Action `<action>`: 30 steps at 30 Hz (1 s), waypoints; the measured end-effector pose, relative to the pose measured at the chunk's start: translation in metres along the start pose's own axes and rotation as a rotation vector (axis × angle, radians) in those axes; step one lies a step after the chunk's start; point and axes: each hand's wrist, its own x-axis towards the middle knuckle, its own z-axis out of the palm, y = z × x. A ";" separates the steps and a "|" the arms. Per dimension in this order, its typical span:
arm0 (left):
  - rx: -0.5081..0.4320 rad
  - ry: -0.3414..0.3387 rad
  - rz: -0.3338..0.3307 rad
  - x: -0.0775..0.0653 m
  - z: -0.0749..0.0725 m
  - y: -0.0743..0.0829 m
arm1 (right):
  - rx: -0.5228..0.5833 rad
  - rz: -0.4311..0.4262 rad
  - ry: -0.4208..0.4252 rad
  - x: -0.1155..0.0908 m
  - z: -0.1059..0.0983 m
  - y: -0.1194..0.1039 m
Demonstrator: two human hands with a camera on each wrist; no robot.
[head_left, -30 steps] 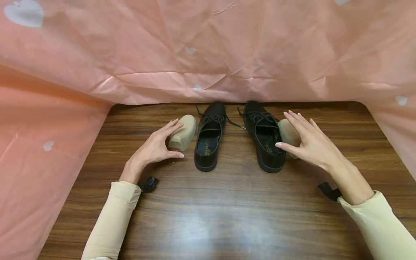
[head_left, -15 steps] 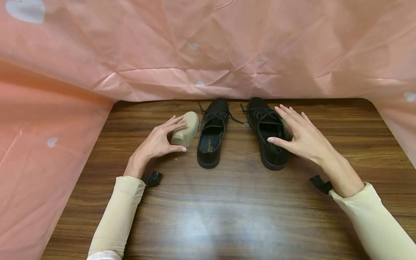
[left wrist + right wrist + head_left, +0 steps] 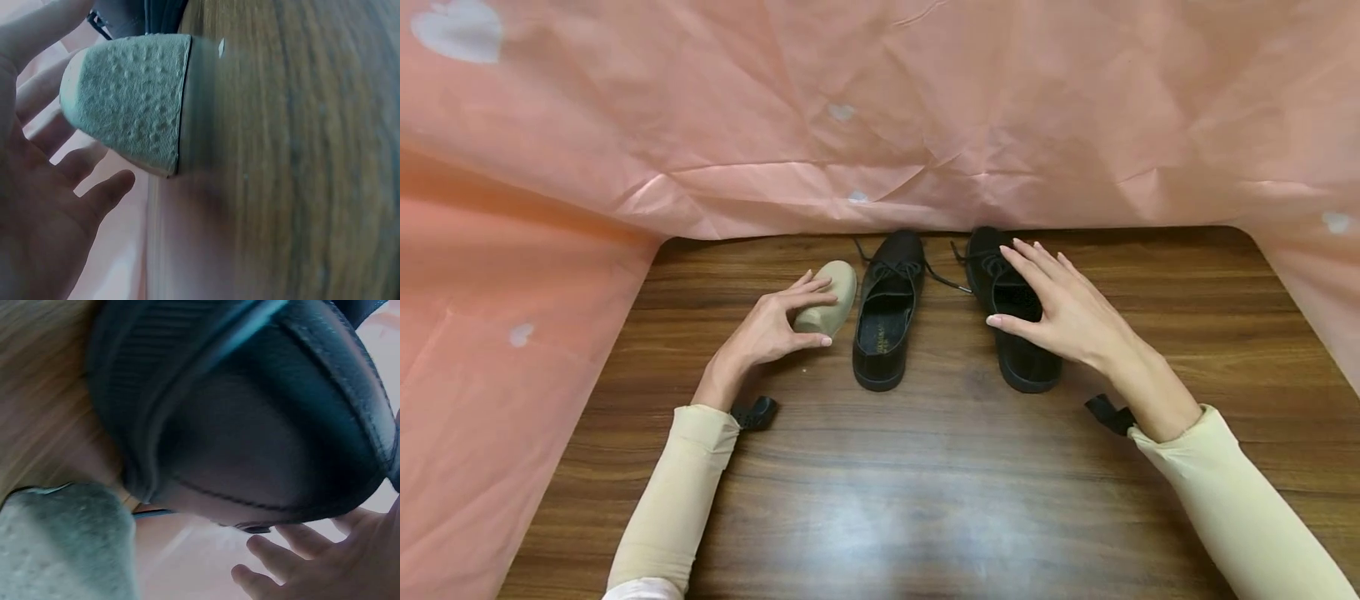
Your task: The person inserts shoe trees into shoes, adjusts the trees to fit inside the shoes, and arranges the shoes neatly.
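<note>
My left hand (image 3: 767,325) curves loosely beside a beige toe-shaped block (image 3: 837,302), its fingers overlapping the block in the head view and its thumb apart. In the left wrist view the block (image 3: 131,103) shows a textured, bumpy end. Just to its right stands a black lace-up shoe (image 3: 883,321), toe pointing away. My right hand (image 3: 1067,317) is spread over the other black lace-up shoe (image 3: 1028,371), covering part of it. Close up, this shoe (image 3: 250,437) fills the right wrist view, with a second block (image 3: 69,544) beside it, hidden in the head view.
Both shoes stand on a brown wood-grain table (image 3: 865,483), toes near a pink sheet (image 3: 910,117) that hangs along the back and left. Loose laces (image 3: 946,280) trail between the shoes. A black wrist camera (image 3: 1108,414) sits at the right wrist.
My right hand has moved left, from the second beige block onto the right shoe, and that block is now hidden. My left hand has barely moved.
</note>
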 end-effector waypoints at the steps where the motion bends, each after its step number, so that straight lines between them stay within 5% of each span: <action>1: -0.007 0.001 -0.003 0.000 0.000 0.000 | -0.009 -0.004 -0.001 0.002 0.000 -0.001; 15: -0.006 -0.027 -0.015 0.001 0.002 -0.006 | -0.001 -0.029 -0.058 0.017 0.008 -0.019; 30: -0.034 -0.040 -0.076 0.001 0.002 -0.005 | -0.017 -0.067 -0.011 0.024 0.017 -0.030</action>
